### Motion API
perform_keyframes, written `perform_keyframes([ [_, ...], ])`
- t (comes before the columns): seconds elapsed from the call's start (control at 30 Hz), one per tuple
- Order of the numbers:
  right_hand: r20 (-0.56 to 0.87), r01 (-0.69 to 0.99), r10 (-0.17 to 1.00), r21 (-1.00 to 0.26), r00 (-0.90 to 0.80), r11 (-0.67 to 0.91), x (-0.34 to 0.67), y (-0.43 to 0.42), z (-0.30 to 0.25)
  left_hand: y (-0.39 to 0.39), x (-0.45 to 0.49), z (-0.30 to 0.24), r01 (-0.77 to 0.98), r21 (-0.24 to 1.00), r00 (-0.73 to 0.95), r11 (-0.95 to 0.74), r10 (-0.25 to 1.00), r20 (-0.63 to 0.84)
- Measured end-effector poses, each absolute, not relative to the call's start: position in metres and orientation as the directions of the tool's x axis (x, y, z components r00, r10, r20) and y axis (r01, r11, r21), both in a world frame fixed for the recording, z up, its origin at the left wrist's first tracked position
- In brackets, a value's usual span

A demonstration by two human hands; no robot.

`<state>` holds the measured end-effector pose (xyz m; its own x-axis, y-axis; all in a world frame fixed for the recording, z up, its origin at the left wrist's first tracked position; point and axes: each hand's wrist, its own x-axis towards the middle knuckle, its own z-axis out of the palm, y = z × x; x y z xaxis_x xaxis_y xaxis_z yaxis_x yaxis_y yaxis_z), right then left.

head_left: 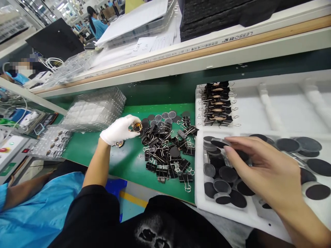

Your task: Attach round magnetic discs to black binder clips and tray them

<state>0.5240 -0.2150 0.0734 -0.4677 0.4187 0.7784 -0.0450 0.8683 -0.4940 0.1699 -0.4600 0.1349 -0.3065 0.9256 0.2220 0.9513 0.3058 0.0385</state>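
Note:
My left hand point(119, 130), in a white glove, is closed on a small round gold-rimmed lens point(137, 127) just left of a heap of black binder clips point(168, 151) on the green mat. My bare right hand point(261, 168) reaches left across a white foam tray point(199, 193), its fingers curled over a pile of dark round discs point(219, 175). The fingertips touch the discs; whether they grip one is hidden. A few more discs point(165, 116) lie on the mat behind the clips.
A row of clipped parts point(217, 103) sits at the back of the white tray. Stacked clear blister trays point(95, 110) stand at the left, and another tray point(50, 143) holds small parts. A person in a blue sleeve point(33, 210) is at the lower left. A shelf point(181, 58) runs above.

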Motion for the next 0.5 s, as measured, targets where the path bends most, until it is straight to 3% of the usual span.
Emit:
perform_keyframes([
  [0.17,0.892,-0.214,0.168,-0.277,-0.421,0.937,0.524,-0.221,0.079,-0.416,0.227,0.160,0.987,0.081,-0.150,0.135,0.965,0.215],
  [0.3,0.922,-0.219,0.026,-0.119,-0.386,0.968,0.525,-0.225,0.073,-0.365,0.287,0.163,0.997,-0.045,0.062,-0.055,0.981,0.183],
  [0.5,0.855,-0.225,-0.106,-0.013,-0.508,0.974,0.523,-0.214,0.067,-0.332,0.319,0.152,0.952,-0.155,0.294,-0.265,0.931,0.215],
])
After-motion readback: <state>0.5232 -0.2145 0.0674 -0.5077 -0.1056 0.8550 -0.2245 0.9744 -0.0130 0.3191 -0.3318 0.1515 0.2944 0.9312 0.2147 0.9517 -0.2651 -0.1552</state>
